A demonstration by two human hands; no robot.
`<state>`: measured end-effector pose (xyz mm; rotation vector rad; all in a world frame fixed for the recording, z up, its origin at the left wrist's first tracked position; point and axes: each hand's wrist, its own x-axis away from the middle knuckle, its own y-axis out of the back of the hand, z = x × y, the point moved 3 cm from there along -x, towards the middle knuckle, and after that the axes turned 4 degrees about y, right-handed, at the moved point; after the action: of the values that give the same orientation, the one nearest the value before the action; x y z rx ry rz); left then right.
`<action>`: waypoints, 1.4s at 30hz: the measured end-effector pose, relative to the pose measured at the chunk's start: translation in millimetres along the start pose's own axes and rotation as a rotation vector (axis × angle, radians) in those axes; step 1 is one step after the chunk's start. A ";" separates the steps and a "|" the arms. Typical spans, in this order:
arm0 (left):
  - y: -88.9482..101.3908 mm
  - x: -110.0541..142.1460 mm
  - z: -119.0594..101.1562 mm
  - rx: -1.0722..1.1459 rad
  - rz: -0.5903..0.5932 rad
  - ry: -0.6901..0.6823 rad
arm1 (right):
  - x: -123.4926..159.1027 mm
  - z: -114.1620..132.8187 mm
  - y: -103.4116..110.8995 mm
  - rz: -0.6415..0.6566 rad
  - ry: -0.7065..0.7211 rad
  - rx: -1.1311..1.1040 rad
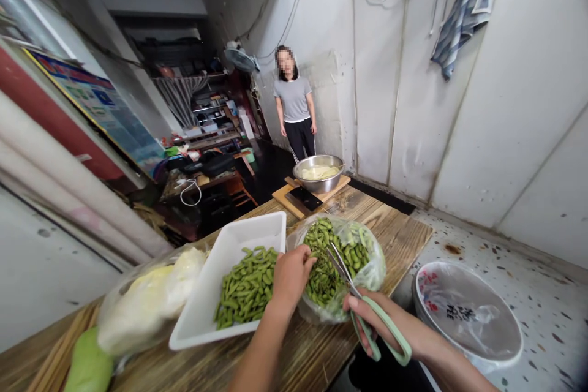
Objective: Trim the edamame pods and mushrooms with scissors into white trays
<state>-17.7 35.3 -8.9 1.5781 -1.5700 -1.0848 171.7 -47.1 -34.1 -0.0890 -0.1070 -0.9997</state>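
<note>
My right hand (374,315) grips green-handled scissors (380,326), their blades parted over a plastic-lined bowl of green soybean pods (356,251). At the left rim of that bowl, my left hand (293,269) has its fingers pinched together, at the edge of the pods; what they hold, perhaps one pod, is too small to make out. Just left of it, a white plastic tray (195,324) contains a heap of loose pods (245,285). The pods in the bowl are mixed with dark stems.
A metal bowl (321,184) with pale pieces stands on a wooden board (287,201) at the table's far end. Left lie a bulging plastic bag (147,303) and a green gourd (90,361). A lined bin (468,312) stands on the floor right. Beyond the table stands a person (296,101).
</note>
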 end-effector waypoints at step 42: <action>-12.3 39.4 -13.9 1.504 0.055 0.480 | 7.9 19.3 -2.9 0.062 0.019 0.238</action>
<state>-2.2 -4.4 -18.0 2.3162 -2.0811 0.8109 172.5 -52.9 -13.9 0.1336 -0.2040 -0.9191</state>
